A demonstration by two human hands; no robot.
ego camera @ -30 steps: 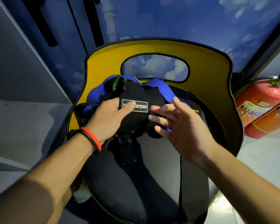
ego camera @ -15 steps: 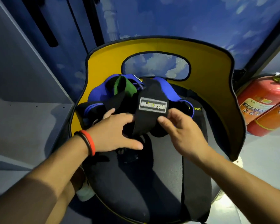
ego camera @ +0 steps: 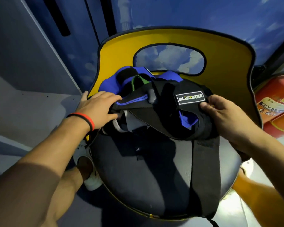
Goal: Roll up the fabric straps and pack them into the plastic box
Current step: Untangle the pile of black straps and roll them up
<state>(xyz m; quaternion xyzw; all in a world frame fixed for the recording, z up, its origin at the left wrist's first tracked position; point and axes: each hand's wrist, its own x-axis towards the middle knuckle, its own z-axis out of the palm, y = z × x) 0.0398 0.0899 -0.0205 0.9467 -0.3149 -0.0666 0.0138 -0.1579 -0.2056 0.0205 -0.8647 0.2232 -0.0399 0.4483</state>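
Both hands on the black and blue fabric straps, which lie in a tangled heap at the back of the black padded seat of a yellow-backed chair. Left hand: fingers closed narrow on the blue-edged strap end, apparently pinning it as an anchor. Right hand: thumb on top and fingers underneath, pinching the wide black piece just beside its white-bordered BLIZZSTAR label patch. I judge I am pulling the two ends apart to free one strap before rolling; nothing looks rolled yet. No plastic box in view, so packing has to wait. Obstacles: a green-edged loop threaded through the heap may snag. A red fire extinguisher stands close at the right.
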